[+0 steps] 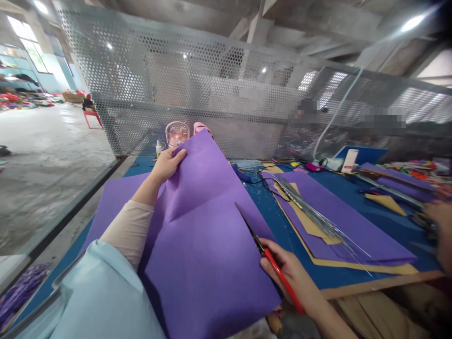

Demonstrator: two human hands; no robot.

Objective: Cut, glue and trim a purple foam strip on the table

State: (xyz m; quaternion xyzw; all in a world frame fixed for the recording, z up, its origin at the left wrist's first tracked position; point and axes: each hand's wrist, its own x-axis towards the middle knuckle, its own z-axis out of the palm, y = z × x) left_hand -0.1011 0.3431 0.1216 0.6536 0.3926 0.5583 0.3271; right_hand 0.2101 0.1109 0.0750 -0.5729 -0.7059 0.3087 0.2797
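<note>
A large purple sheet (212, 245) is spread in front of me, its far part raised off the table and creased. My left hand (168, 164) pinches its upper left edge between thumb and fingers. In my right hand (287, 268) is a pair of scissors (252, 233) with red handles, fingers wrapped round them. The dark blades point up and left over the right part of the sheet and look closed together. Another purple sheet (109, 197) lies beneath, showing at the left. I cannot tell whether the blades touch the sheet.
Purple and tan sheets (370, 235) with a bundle of thin wires (318, 214) lie to the right on the blue table (325, 278). A perforated metal partition (197, 89) stands behind. At the far right is another person's blurred hand (441, 216). A small bottle (158, 149) stands at the back.
</note>
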